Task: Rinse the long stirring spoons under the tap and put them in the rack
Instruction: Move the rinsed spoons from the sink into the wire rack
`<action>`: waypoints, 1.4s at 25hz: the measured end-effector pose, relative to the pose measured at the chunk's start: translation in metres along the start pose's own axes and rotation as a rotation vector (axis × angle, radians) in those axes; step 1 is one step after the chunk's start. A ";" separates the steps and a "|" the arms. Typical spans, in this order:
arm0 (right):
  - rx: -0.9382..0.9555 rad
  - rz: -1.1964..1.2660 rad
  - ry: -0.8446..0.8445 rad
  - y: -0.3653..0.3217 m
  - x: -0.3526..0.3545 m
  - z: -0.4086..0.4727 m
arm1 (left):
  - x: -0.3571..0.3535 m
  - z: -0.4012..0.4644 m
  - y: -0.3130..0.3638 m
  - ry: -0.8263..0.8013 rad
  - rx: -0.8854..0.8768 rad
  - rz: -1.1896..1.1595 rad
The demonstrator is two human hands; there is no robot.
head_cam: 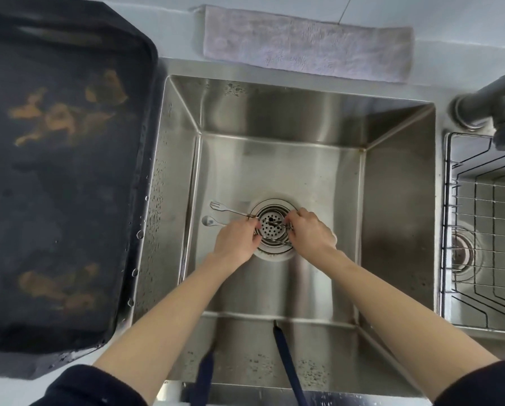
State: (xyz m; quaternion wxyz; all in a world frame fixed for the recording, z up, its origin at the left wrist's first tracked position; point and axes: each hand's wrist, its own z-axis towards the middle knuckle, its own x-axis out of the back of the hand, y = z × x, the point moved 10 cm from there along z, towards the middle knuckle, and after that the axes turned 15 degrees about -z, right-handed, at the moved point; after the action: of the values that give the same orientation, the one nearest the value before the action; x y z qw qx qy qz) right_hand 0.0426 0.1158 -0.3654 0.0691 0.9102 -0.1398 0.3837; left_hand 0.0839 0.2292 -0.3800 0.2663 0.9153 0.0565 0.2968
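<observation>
Both hands gather the stirring spoons (233, 213) over the drain (272, 227).
Handles run left-right; left hand (236, 241) and right hand (311, 231) fingers pinch them, rack (485, 218) lying rightward.

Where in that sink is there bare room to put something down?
Free: the sink floor behind the drain strainer towards the back wall, and the strip right of it. Crowded: over the strainer, where both hands gather the stirring spoons.

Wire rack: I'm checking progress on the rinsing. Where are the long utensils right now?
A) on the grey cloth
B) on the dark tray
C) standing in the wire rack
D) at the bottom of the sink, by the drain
D: the long utensils lie on the sink floor across the drain, with the left hand and right hand on them; the wire rack holds none.
</observation>
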 end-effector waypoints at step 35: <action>0.051 0.362 0.513 0.032 0.119 -0.114 | 0.078 -0.089 0.097 0.199 -0.032 -1.213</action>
State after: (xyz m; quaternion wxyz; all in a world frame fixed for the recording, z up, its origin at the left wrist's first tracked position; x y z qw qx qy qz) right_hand 0.0342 0.0881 -0.2001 0.0100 0.7455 -0.2678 0.6103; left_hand 0.0911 0.2071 -0.2284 0.3949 0.6836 0.5876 0.1774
